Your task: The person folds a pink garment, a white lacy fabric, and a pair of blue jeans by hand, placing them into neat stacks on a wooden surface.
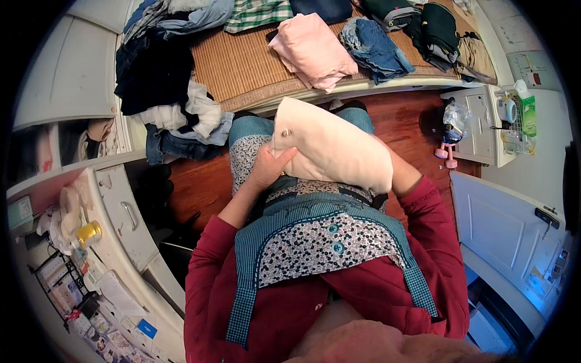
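Observation:
A folded cream garment (pixel 336 145) with a metal button is held up in front of my lap, above my apron (pixel 317 245). My left hand (pixel 270 165) grips its buttoned end, thumb lying on top and fingers out of sight beneath. At the other end, my right hand (pixel 391 152) supports the cloth from behind; its fingers are hidden by the fabric. Ahead, a folded pale pink garment (pixel 315 50) rests near the front edge of the bamboo mat (pixel 231 68). Folded blue denim (pixel 374 47) lies just to its right.
Dark clothes (pixel 156 68) and white cloth (pixel 202 109) are heaped at the bed's left. Folded dark green garments (pixel 438 34) lie far right. A white drawer cabinet (pixel 472 122) and pink dumbbells (pixel 447 154) stand right. A cluttered desk (pixel 118 254) runs along my left.

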Demonstrator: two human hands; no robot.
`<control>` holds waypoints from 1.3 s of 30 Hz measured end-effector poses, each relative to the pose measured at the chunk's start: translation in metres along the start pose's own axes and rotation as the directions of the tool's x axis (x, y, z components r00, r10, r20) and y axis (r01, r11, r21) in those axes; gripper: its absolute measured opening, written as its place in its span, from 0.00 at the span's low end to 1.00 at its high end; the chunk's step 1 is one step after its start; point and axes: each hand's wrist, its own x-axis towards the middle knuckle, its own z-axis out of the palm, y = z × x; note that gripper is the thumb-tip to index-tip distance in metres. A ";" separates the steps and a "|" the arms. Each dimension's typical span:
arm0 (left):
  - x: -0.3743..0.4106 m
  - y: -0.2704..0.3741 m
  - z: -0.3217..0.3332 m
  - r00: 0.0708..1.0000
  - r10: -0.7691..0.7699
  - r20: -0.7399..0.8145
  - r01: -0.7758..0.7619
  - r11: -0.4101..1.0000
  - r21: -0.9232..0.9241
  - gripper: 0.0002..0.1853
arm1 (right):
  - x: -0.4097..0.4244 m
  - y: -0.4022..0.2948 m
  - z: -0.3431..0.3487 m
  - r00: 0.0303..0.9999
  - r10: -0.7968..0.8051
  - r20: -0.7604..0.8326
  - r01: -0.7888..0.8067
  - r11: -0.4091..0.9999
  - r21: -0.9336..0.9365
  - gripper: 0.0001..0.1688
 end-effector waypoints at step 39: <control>-0.087 0.121 0.014 0.942 -0.325 0.088 0.331 0.844 -0.422 0.23 | -0.043 -0.196 -0.080 0.745 -0.572 -0.342 0.363 0.779 -0.512 0.31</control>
